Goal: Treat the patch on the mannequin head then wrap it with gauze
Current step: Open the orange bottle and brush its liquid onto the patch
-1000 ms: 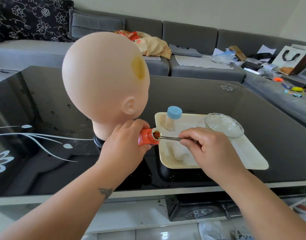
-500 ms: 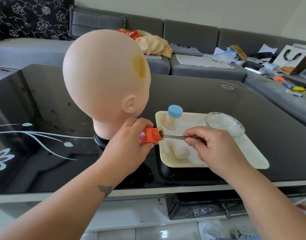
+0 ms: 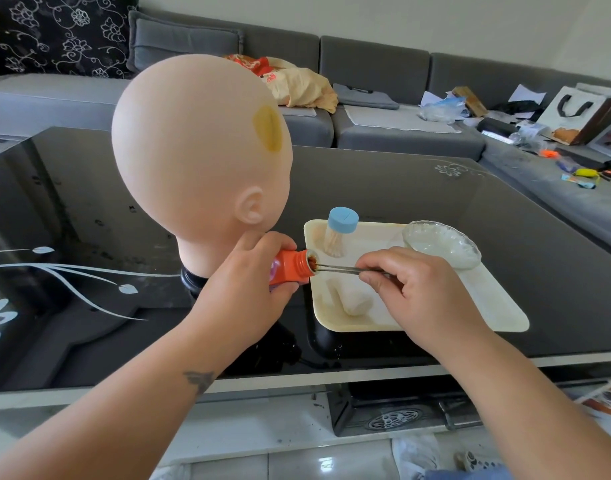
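Beside the mannequin head (image 3: 200, 150), her left hand (image 3: 248, 292) grips a tipped orange bottle (image 3: 290, 270); her right hand (image 3: 418, 292) pinches tweezers (image 3: 345, 269), tips inside its mouth.

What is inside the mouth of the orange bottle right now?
The tweezers' tips reach into the orange bottle's mouth, against something reddish-brown. The bottle wall hides anything deeper.

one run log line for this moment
left hand: holds orange bottle | right hand: tweezers in bottle mouth | patch: unwrapped
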### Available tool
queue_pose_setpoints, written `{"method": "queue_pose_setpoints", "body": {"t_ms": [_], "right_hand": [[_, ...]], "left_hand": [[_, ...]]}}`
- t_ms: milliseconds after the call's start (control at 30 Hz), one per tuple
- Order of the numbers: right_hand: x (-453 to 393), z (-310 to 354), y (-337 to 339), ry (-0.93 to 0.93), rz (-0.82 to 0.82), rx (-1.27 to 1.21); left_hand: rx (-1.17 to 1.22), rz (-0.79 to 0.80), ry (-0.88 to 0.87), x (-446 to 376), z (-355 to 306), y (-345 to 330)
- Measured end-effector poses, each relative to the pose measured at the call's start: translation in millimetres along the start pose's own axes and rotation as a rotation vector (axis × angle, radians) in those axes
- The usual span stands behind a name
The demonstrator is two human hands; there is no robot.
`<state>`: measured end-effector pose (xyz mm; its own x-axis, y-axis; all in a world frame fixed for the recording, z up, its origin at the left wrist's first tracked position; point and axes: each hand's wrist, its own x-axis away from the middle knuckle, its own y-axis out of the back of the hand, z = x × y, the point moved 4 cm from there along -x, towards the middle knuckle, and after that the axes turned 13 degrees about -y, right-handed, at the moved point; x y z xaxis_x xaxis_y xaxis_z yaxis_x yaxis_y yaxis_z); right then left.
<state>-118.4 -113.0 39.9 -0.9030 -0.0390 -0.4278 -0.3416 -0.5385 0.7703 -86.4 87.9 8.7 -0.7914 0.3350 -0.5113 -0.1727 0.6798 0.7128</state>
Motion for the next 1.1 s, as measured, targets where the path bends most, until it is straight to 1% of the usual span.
{"method": "queue_pose_setpoints", "body": {"t_ms": [367, 567, 733, 900, 1033, 1100], "right_hand": [[0.4, 2.8, 2.5, 0.046, -0.044, -0.002], [-0.2, 2.6, 4.2, 0.037, -0.067, -0.043], [-1.6, -2.0, 3.3, -0.035, -0.039, -0.091], [-4.6, -11.8, 3.7, -0.147, 0.002, -0.212], [-4.4, -11.8, 0.8, -0.138, 0.015, -0.219], [-4.4, -14.1, 0.2, -0.162, 0.015, -0.240]], "left_hand": [[-0.003, 0.000, 0.011, -0.3, 4.9, -2.2], [-0.004, -0.006, 0.019, -0.5, 5.8, -1.3], [0.005, -0.013, 0.014, -1.0, 5.8, -0.3], [0.013, -0.024, 0.022, -0.5, 7.0, 1.0], [0.028, -0.028, 0.028, -0.7, 8.2, -0.3], [0.044, -0.021, 0.036, -1.3, 9.6, -1.8]]}}
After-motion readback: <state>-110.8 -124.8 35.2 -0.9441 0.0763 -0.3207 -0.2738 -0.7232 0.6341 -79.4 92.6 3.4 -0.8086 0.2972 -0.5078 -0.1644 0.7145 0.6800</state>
